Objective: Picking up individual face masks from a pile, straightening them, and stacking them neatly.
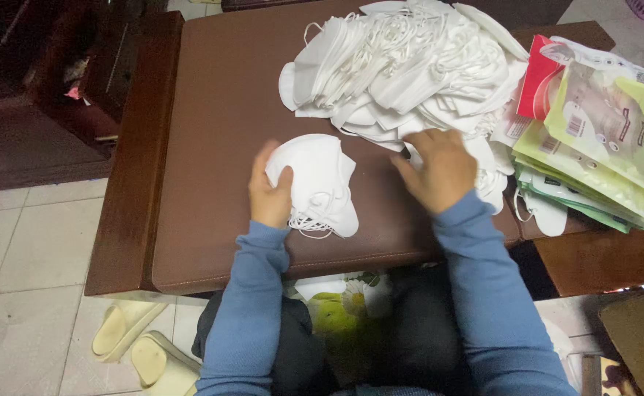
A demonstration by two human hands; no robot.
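In the head view, the person sits at a brown leather-covered tabletop (219, 147) with a dark wooden frame. The left hand (269, 192) is half closed on the edge of a small stack of white folded face masks (314, 183), thumb on top, and it presses the stack onto the tabletop just in front of the body. The right hand (439, 169) lies palm down with the fingers curled on the near edge of the big loose heap of white face masks (402, 66); I cannot tell whether it already pinches a mask or only touches the heap.

As I judge it, the step in hand is gathering masks from the heap into the small stack. The next move calls for separating a single mask without catching the thin ear loops of its neighbours.

I count one small stack and one heap; the single masks are too many and too overlapped to count. On the right lies one pile of flat printed plastic pouches (600, 139), green, white and red, perhaps around six. Two pale yellow slippers (146, 345) stand on the tiled floor.
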